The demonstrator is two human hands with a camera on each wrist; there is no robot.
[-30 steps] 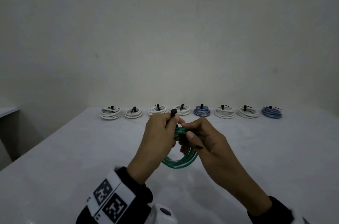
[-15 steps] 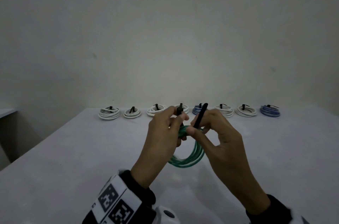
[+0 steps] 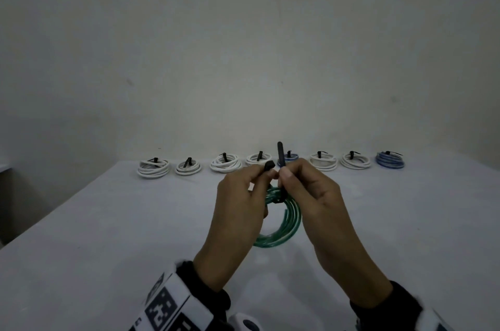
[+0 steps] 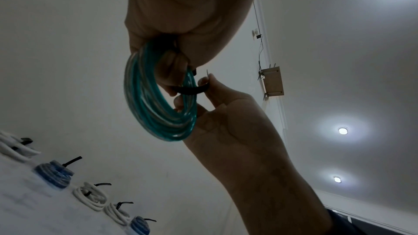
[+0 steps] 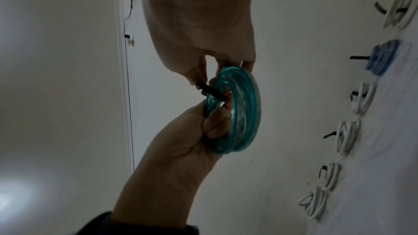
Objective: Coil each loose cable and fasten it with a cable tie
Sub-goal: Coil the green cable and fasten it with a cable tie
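The left hand (image 3: 240, 203) pinches the head end of a black cable tie (image 3: 280, 157) between thumb and forefinger, its lower fingers curled through the green cable coil (image 3: 281, 233). The right hand (image 3: 313, 195) pinches the tie's long tail, which stands upright above the fingertips (image 3: 287, 175); the two thumbs nearly touch. Seen from the left wrist, the tie (image 4: 192, 90) loops around the bundled strands of the coil (image 4: 158, 113), and the ends are not joined. The coil hangs from both hands above the white table (image 3: 108, 236), on the near side of it, its lower arc apart from the surface.

Beyond the coil, along the table's far edge by the wall, a row of finished coils lies flat, each bound with a black tie: four white coils (image 3: 226, 163) left of the green coil, a blue coil (image 3: 290, 158) straight behind it, then two more white ones (image 3: 355, 161) and a second blue coil (image 3: 390, 161) at the right end.
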